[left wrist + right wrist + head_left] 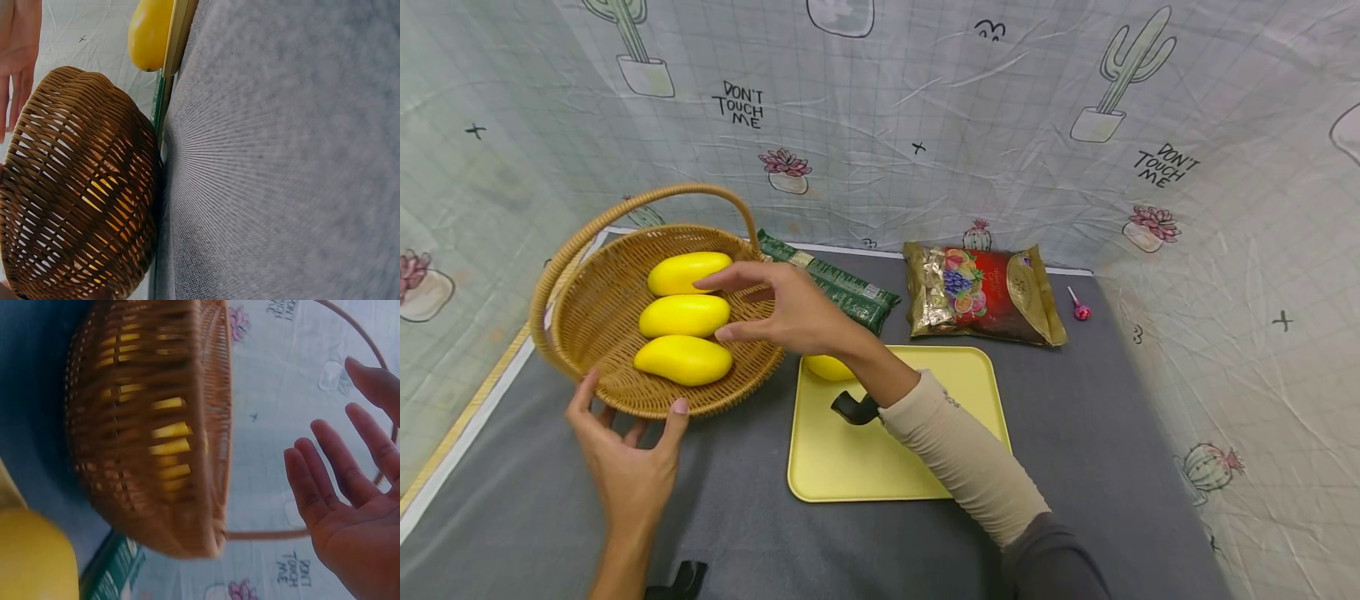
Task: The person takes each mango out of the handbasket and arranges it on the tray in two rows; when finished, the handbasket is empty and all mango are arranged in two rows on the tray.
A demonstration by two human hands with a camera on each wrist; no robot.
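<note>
A wicker basket (602,333) with an arched handle holds three yellow mangoes (685,316) in a row. My left hand (628,458) holds the basket's near side, thumb and fingers spread along the rim. Over the basket's right part is my right hand (790,308), holding nothing; the right wrist view shows its palm (350,544) and loosely extended fingers above the rim. Another yellow mango (827,367) lies at the back left of a yellow tray (895,467), partly covered by my right forearm. Yellow shows through the weave of the basket (137,456).
Behind the tray lies a green packet (850,292), partly hidden by my right hand. A red and gold candy bag (985,296) is beside it, and a lollipop (1080,310) sits farther right. A printed curtain (925,108) bounds the grey table (737,517).
</note>
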